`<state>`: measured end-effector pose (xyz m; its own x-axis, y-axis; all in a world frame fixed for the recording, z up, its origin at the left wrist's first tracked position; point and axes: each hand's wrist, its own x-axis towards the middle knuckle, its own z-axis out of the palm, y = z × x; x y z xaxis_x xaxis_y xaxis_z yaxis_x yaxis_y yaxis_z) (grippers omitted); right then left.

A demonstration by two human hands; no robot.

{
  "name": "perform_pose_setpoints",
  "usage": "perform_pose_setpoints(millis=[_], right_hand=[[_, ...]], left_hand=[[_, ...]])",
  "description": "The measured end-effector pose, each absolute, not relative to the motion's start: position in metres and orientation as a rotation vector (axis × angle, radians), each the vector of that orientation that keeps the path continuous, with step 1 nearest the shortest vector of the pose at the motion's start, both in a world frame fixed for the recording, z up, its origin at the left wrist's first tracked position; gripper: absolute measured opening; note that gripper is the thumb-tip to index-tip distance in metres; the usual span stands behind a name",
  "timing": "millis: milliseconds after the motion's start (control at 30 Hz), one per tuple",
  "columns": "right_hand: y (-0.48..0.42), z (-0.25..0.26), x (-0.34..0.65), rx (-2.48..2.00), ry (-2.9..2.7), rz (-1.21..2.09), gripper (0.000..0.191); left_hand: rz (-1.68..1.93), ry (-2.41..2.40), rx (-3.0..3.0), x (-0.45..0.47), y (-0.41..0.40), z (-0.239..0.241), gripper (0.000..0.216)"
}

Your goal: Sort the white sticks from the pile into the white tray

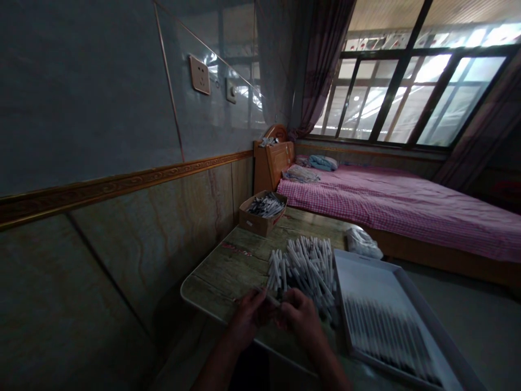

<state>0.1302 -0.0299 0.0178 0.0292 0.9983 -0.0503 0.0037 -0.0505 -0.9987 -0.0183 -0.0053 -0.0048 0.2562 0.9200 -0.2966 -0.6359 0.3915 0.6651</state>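
Observation:
My left hand [249,315] and my right hand [299,316] meet over the near edge of the table. Between them is a slim whitish pen [272,298], gripped by the fingers of both hands; its ends are partly hidden and the light is dim. Just beyond my hands lies a loose pile of white pens [311,266], several with dark ends. To the right of the pile, a shallow white tray [366,271] holds a row of pens [386,332] laid side by side.
A cardboard box [254,222] filled with dark and white pen-like pieces stands at the table's far left corner, by the tiled wall [195,217]. A clear plastic bag [362,243] lies behind the tray. Past the table [228,266] is a bed [386,195] with pink checked bedding.

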Motion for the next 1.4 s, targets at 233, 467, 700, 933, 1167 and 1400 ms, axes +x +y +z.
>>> perform_pose_setpoints(millis=[233,467,700,933,1167,1400], right_hand=[[-0.049,0.009,0.152,-1.667,-1.494,0.383,0.025],[-0.045,0.006,0.143,-2.043,-1.815,0.082,0.024],[-0.046,-0.004,0.152,-1.722,-1.542,0.277,0.019],[-0.049,-0.007,0.154,-1.505,-1.316,0.496,0.02],[-0.051,-0.005,0.151,-1.366,-1.278,0.578,0.024],[-0.052,-0.003,0.146,-1.408,-1.152,0.709,0.012]], left_hand=[[1.24,0.733,0.231,-0.016,-0.002,0.003,0.013],[1.265,0.681,0.259,-0.015,-0.003,0.0,0.013],[1.262,0.73,0.352,-0.013,-0.006,-0.004,0.021],[1.253,0.786,0.458,-0.008,-0.01,-0.002,0.036],[1.255,0.814,0.544,-0.005,-0.011,-0.004,0.045],[1.222,0.854,0.576,-0.003,-0.012,0.0,0.05]])
